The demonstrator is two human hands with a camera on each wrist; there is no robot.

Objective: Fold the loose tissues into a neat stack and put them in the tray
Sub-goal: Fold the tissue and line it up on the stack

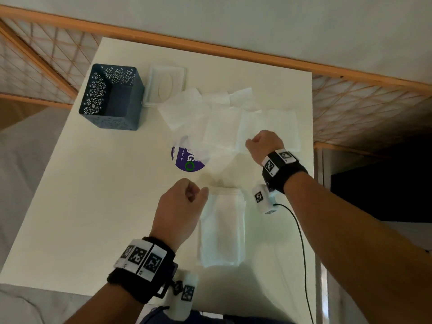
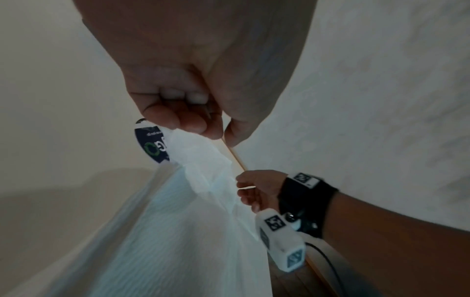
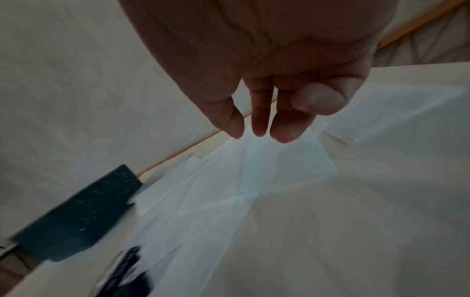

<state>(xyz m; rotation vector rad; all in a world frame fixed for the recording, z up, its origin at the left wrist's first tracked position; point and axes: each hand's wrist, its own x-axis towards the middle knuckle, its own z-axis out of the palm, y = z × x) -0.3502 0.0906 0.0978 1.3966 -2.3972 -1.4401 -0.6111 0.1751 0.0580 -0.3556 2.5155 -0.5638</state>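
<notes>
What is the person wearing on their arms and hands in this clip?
Both forearms are bare, no sleeves or gloves. Each wrist carries a black band with white tags printed in black square codes. A small white camera box with the same codes hangs under each wrist; a thin black cable trails from the right one.

**Dim, soft, blurred at the wrists**

Lit dimly and evenly, without glare. Faint shadows only, cast on the table [image 1: 93, 206]. Sharp enough from the head, bent at the edges. Noisy and smeared from both wrists, worst toward the lower corners.
</notes>
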